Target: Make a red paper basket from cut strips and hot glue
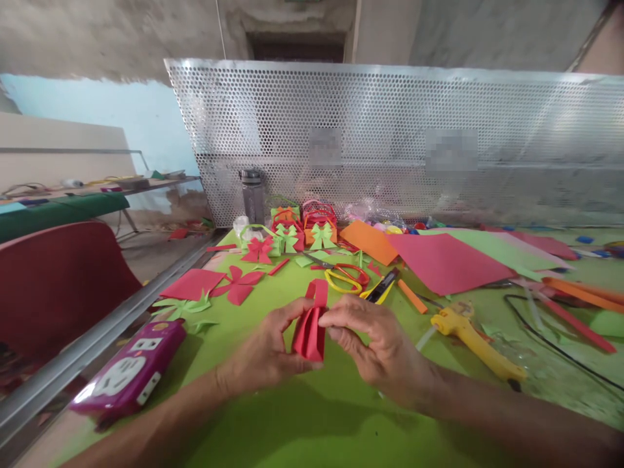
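Both hands meet over the green table, pinched from either side on a folded red paper piece. The left hand is curled, its thumb and forefinger closed on the left edge of the pleats, and the right hand is closed likewise, fingertips pressing the right edge near the top. The paper is held just above the tabletop, in the near middle of the table, between the two hands, with a narrow loop or strip rising from its upper end.

It looks thin and light, craft sheet that creases readily and would crush or tear under a hard squeeze. The pleats would likely spring apart if let go, so the sensible hold is at the pinched waist of the folds, gently, not out on the loose flaps.

Behind everything stands a perforated metal screen. On the table lie large coloured sheets, pink, orange and pale green, to the right. A purple power strip sits at the near left edge, and a yellow glue gun lies just right of the right hand. Further back are finished paper bows, a grey bottle, red-and-yellow scissors and a red paper flower
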`<state>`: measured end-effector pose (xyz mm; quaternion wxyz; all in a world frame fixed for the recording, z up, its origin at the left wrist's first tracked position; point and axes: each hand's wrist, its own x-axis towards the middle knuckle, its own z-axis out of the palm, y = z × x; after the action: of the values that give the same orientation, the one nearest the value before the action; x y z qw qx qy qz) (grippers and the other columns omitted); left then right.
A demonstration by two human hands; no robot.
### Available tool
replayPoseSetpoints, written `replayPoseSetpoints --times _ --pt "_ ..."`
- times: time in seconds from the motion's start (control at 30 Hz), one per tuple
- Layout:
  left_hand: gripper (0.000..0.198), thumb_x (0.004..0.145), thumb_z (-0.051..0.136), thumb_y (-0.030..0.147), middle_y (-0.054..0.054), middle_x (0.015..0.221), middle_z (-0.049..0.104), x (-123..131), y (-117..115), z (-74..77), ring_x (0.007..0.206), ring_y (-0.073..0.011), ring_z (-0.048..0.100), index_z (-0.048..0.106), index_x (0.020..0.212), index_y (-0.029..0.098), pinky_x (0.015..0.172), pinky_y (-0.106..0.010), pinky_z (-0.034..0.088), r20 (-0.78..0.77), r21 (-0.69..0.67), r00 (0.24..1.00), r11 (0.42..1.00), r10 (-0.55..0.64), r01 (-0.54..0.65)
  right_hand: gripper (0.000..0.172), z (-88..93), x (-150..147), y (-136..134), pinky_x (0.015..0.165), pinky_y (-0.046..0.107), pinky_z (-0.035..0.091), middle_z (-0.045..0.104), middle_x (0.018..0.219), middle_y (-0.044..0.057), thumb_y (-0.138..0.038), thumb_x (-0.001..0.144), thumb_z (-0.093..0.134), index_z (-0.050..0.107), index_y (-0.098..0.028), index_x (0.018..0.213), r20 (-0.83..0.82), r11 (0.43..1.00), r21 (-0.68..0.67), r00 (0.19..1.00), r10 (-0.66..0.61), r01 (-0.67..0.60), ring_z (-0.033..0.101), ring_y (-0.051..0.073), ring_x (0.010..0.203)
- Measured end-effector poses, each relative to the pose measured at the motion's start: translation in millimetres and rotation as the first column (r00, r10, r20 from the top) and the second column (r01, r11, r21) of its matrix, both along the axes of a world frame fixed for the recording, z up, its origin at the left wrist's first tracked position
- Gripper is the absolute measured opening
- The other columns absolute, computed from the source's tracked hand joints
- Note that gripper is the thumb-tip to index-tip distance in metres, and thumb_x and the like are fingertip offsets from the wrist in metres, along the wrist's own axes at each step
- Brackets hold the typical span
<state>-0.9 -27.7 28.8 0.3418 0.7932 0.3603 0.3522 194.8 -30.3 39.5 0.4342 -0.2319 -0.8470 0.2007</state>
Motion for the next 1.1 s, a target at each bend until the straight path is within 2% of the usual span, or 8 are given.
replayPoseSetpoints --times 0.23,0.43,0.53,0.67,0.77,0.9,0.97,1.1 --pt "0.043 0.062 0.078 0.024 -0.002 0.087 0.062 -1.4 3.3 -2.9 0.079 -0.0167 0.058 0.057 0.099 0.017 0.07 -0.026 0.046 0.2 -0.234 0.975 0.961 -0.097 0.144 0.013 -0.2 -0.8 0.4 0.064 0.025 0.043 0.057 0.077 0.002 -0.015 0.087 0.051 0.058 -0.02 0.096 0.047 0.989 0.144 0.999 0.006 -0.013 0.052 0.013 0.069" --pt "0.05 0.062 0.078 0.026 -0.003 0.092 0.062 0.4 2.3 1.8 0.083 -0.0177 0.058 0.057 0.107 0.018 0.074 -0.027 0.044 0.261 -0.268 0.959 0.946 -0.11 0.182 0.009 1.4 -0.6 -1.5 0.065 0.024 0.044 0.06 0.077 0.002 -0.016 0.086 0.052 0.059 -0.018 0.091 0.009 0.999 0.054 1.0 -0.004 0.003 0.055 0.013 0.069" --pt "0.056 0.061 0.079 0.032 -0.005 0.094 0.063 -1.5 1.2 4.5 0.085 -0.0209 0.058 0.056 0.11 0.018 0.075 -0.03 0.045 0.106 -0.185 0.994 0.982 -0.012 0.031 0.006 4.8 -0.8 -2.3 0.065 0.023 0.045 0.063 0.076 0.0 -0.02 0.085 0.054 0.06 -0.019 0.087 -0.007 0.992 -0.123 0.999 -0.042 0.041 0.057 0.012 0.068" --pt "0.066 0.058 0.08 0.038 -0.007 0.104 0.063 -2.3 0.4 0.8 0.091 -0.0238 0.058 0.054 0.115 0.019 0.08 -0.032 0.045 -0.086 0.053 0.989 0.992 0.119 -0.115 0.007 7.4 -2.4 -2.0 0.063 0.022 0.045 0.063 0.073 -0.001 -0.022 0.082 0.056 0.062 -0.018 0.082 -0.028 0.942 -0.336 0.999 -0.021 0.01 0.057 0.012 0.066" --pt "0.065 0.059 0.079 0.036 -0.006 0.102 0.064 0.1 0.5 -5.6 0.087 -0.0225 0.06 0.052 0.116 0.021 0.078 -0.03 0.046 -0.145 0.189 0.98 0.976 0.135 -0.106 0.006 5.9 -4.1 -3.3 0.059 0.021 0.043 0.061 0.069 -0.002 -0.018 0.081 0.056 0.061 -0.018 0.078 -0.005 0.942 -0.335 1.0 -0.025 0.022 0.054 0.011 0.062" --pt "0.038 0.073 0.067 0.026 -0.007 0.091 0.064 2.7 2.2 -9.5 0.077 -0.0191 0.061 0.052 0.107 0.018 0.067 -0.027 0.047 -0.19 0.373 0.967 0.923 0.172 -0.09 0.003 1.9 -7.0 -6.1 0.061 0.022 0.043 0.062 0.07 -0.002 -0.016 0.078 0.059 0.061 -0.018 0.079 -0.025 0.942 -0.335 1.0 -0.016 0.007 0.056 0.012 0.064" --pt "0.032 0.075 0.063 0.023 -0.008 0.093 0.065 2.3 4.2 -9.3 0.08 -0.0203 0.061 0.053 0.104 0.018 0.069 -0.028 0.047 -0.165 0.454 0.962 0.883 0.217 -0.121 0.004 0.2 -8.3 -6.4 0.061 0.021 0.043 0.061 0.069 -0.003 -0.018 0.075 0.064 0.062 -0.018 0.079 -0.052 0.939 -0.345 0.999 -0.005 -0.013 0.055 0.012 0.063" --pt "0.037 0.071 0.066 0.021 -0.007 0.098 0.065 -0.2 6.3 -7.2 0.084 -0.0216 0.064 0.053 0.106 0.021 0.07 -0.028 0.05 -0.075 0.401 0.965 0.894 0.251 -0.201 0.009 -2.3 -9.1 -6.4 0.059 0.021 0.042 0.058 0.066 -0.004 -0.019 0.073 0.066 0.061 -0.019 0.081 -0.053 0.951 -0.308 0.998 -0.03 0.012 0.053 0.011 0.061"
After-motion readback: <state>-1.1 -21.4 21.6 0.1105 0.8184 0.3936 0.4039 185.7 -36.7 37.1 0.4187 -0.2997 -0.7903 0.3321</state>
